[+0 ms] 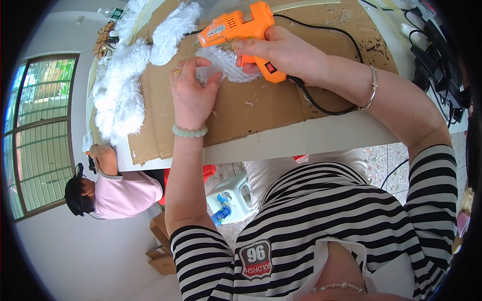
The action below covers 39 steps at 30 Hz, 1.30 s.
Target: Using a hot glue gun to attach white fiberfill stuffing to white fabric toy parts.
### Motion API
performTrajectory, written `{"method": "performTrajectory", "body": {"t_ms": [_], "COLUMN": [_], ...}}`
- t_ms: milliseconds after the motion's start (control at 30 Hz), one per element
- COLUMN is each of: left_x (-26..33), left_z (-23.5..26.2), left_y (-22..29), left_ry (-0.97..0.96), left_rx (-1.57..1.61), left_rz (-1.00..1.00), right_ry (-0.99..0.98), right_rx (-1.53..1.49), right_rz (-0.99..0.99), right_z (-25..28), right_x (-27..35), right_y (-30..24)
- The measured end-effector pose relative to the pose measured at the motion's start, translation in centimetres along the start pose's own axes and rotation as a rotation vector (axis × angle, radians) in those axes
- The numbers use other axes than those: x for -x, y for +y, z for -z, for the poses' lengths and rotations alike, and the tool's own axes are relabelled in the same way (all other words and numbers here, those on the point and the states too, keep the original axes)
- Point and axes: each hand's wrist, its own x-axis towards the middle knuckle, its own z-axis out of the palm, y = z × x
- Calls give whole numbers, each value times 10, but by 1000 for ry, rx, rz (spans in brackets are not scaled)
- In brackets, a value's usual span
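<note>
My right hand [288,55] is wrapped round the handle of an orange glue gun [238,31], whose nozzle end points left. Its black cord [321,106] runs from the handle base across the cardboard. Beneath the gun lies a white, fuzzy piece [228,65] with a ribbed, translucent-looking surface. My left hand [195,90] is at the left end of this piece, thumb and forefinger curved with a gap between them. Whether its fingertips touch the piece is hard to make out. Another white fuzzy piece [174,32], rounded at its near end, lies farther left.
Brown cardboard [261,110] with scraps covers much of the white table [301,148]. A heap of white fluffy material [120,90] lies at the left. Black devices and cables [437,60] sit at the right. A co-worker in pink [128,193] works at the left; below is a stool [236,200].
</note>
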Motion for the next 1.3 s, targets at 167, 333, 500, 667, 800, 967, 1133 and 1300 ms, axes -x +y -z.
{"method": "performTrajectory", "body": {"t_ms": [167, 333, 500, 667, 800, 967, 1133, 1300], "left_x": [0, 12, 49, 54, 52, 42, 33, 35], "left_z": [2, 32, 37, 29, 22, 17, 25, 25], "left_y": [-26, -30, 3, 12, 12, 18, 12, -3], "left_ry": [125, 351, 78, 4, -25, -53, 143, 21], "left_rx": [259, 504, 111, -63, -93, -187, 166, 44], "left_rz": [301, 320, 162, -176, -202, -240, 14, -3], "right_ry": [-24, -14, -11, -2, -5, 0, -7, -28], "right_rx": [-5, 19, 15, 10, 13, 42, 23, 19], "right_rz": [-19, -39, -50, -57, -37, -47, -33, -45], "right_z": [-2, 1, -1, 1, 0, 2, 0, 1], "right_x": [1, 0, 0, -3, -2, -3, 0, 0], "right_y": [-4, -3, -4, 0, 0, 0, -2, -4]}}
